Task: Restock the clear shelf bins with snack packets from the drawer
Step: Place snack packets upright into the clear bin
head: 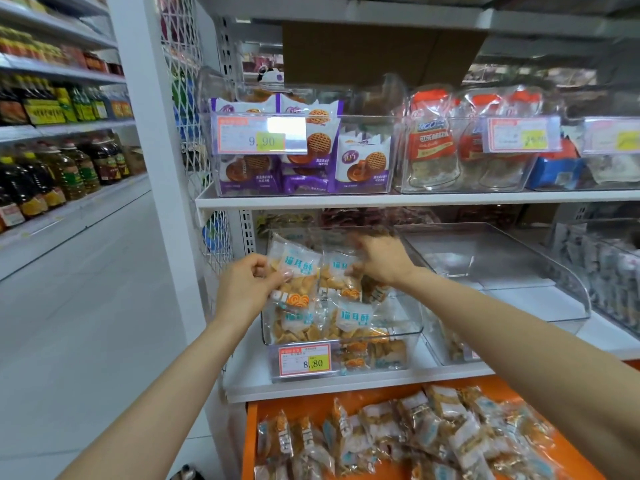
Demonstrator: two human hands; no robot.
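Observation:
A clear shelf bin [412, 325] on the lower shelf holds several clear snack packets with orange spiral crackers; a price tag reading 8.80 hangs on its front. My left hand [247, 285] pinches one snack packet [294, 271] by its left edge, over the bin. My right hand [379, 259] grips a second packet [341, 277] right beside it, partly blurred. Below the shelf, the open orange drawer [251, 441] is full of several more of the same packets [415, 441].
An empty clear bin [485, 261] sits to the right of the filled one. The upper shelf [346, 201] carries clear bins of purple biscuit packs [301, 150] and orange-labelled bags [431, 147]. Bottles of oil [62, 171] line shelves across the aisle floor at left.

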